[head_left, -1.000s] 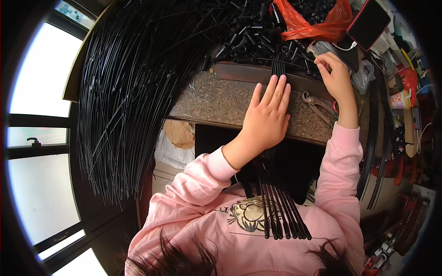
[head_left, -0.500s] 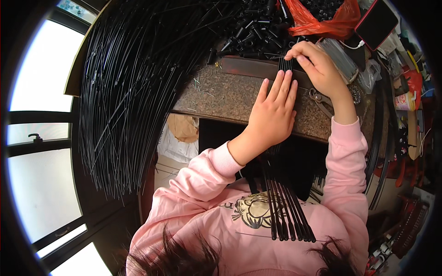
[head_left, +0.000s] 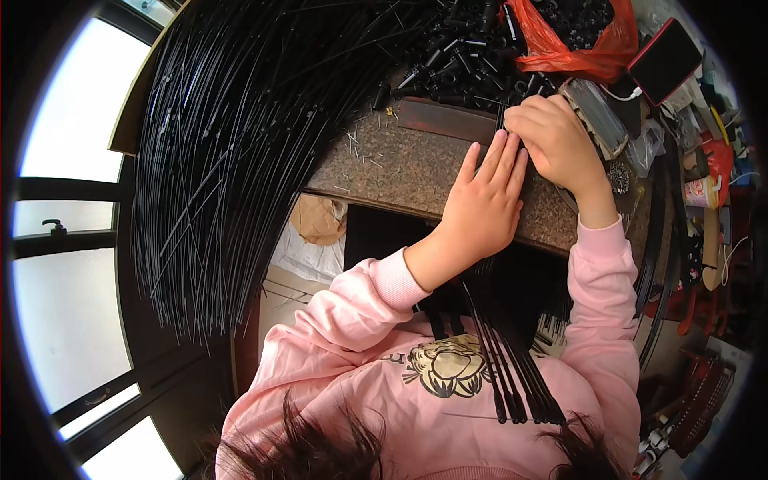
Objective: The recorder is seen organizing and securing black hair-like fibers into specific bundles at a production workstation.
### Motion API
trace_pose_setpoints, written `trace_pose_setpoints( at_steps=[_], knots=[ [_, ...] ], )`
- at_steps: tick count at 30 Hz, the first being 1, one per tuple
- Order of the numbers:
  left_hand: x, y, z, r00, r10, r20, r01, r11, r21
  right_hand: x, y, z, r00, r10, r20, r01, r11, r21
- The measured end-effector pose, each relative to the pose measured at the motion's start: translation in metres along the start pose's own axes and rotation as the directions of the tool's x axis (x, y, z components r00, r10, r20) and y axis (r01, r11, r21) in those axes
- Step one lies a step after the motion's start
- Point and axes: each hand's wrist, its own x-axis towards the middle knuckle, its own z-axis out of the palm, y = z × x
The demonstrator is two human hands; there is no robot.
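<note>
My left hand [head_left: 484, 200] lies flat, fingers stretched out, pressing on a small row of thin black rods [head_left: 516, 376]. The rods run from under that palm over the near table edge toward my chest, and their thicker dark ends hang there side by side. Against my left fingertips, my right hand [head_left: 552, 140] is closed, with its fingers curled and pinched over the far ends of the rods. What sits between those fingers is hidden. Beside both hands, a long dark bar [head_left: 444, 118] rests on the speckled stone tabletop [head_left: 392, 172].
A big sheaf of thin black rods [head_left: 216, 184] fills the left side. Small black cylindrical parts [head_left: 460, 60] are heaped at the back, beside a red plastic bag [head_left: 552, 60]. A phone [head_left: 666, 61] on a white cable stands back right. Small pins [head_left: 352, 144] lie scattered.
My right hand has come nearer and its fingers have curled in against my left fingertips. It now covers the pliers seen before. The hanging rod ends have bunched together unevenly.
</note>
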Motion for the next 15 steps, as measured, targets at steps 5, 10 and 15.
trace_pose_setpoints(
  at_steps=[5, 10, 15],
  knots=[
    [-0.001, 0.001, -0.002, 1.000, 0.001, 0.015, -0.001, 1.000, -0.002, 0.001, 0.001, -0.002, 0.994, -0.108, -0.002, 0.108, 0.989, -0.106],
    [-0.001, 0.000, 0.001, 1.000, -0.001, 0.013, 0.001, 1.000, -0.011, 0.003, 0.011, 0.002, 0.993, -0.109, -0.048, 0.102, 0.987, -0.124],
    [0.001, 0.001, -0.002, 0.999, 0.012, 0.035, -0.011, 1.000, -0.024, 0.000, 0.021, -0.002, 0.935, 0.188, -0.301, -0.080, 0.938, 0.337]
  ],
)
